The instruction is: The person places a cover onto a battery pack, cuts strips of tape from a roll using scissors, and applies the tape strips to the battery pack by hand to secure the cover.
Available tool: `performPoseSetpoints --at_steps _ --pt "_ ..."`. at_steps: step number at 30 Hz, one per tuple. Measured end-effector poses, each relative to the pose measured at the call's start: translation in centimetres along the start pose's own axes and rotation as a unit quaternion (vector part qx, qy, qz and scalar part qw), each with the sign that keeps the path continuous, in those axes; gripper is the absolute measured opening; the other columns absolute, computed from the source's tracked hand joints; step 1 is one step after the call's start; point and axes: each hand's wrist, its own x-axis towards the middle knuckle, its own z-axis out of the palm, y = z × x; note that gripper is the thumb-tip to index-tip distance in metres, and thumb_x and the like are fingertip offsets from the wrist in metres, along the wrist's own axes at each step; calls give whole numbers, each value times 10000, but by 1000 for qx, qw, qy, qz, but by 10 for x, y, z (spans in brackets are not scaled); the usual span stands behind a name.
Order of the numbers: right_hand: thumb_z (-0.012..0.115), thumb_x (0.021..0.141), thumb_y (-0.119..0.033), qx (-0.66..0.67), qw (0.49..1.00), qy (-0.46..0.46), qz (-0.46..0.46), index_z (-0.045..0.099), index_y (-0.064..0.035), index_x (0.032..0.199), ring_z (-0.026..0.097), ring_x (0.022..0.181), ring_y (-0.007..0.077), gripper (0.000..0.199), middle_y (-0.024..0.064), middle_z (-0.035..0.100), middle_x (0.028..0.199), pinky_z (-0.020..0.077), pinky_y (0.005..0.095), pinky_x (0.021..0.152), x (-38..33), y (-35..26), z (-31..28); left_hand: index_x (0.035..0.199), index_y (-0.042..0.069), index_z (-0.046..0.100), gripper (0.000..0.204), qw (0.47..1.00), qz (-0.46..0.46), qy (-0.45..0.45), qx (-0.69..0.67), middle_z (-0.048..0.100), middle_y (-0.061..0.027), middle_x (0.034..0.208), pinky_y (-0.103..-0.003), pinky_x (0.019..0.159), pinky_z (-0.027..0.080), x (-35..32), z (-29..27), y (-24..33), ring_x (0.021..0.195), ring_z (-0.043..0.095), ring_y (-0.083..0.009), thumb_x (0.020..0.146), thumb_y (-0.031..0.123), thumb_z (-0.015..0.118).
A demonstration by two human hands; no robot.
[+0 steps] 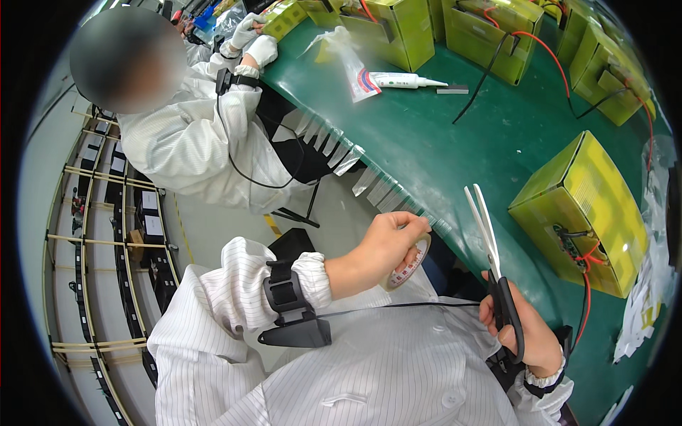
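My left hand is closed round a roll of clear tape at the table's front edge, its thumb and fingertips by the rim of the roll. In my right hand is a pair of scissors with black handles, its pale blades pointing up and away from me, slightly apart. Cut strips of clear tape hang in a row along the table edge, up to my left hand. Beyond the scissors, on the right, stands a yellow-green wrapped battery pack with red and black wires and a small circuit board on its side.
Several similar packs stand at the back of the green table, some trailing wires. A white tube with a nozzle lies near a small grey strip. White scraps lie at right. A gloved co-worker sits at left.
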Motion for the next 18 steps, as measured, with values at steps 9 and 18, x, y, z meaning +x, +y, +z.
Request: performPoseSetpoints --at_steps 9,18 --pt "708 656 -488 -3 1000 1 -2 149 -36 1364 451 691 101 1009 56 464 892 394 206 591 -3 0 0 850 17 536 332 999 -20 28 17 433 7 499 -202 370 279 9 2 -6 382 351 -53 889 343 485" --pt "674 724 -434 -9 1000 9 -9 180 -20 1352 438 763 127 900 56 467 902 388 223 680 -8 -5 6 876 -75 570 891 971 -80 -36 223 444 -34 504 -241 449 378 26 -19 -37 461 451 -98 746 757 279"
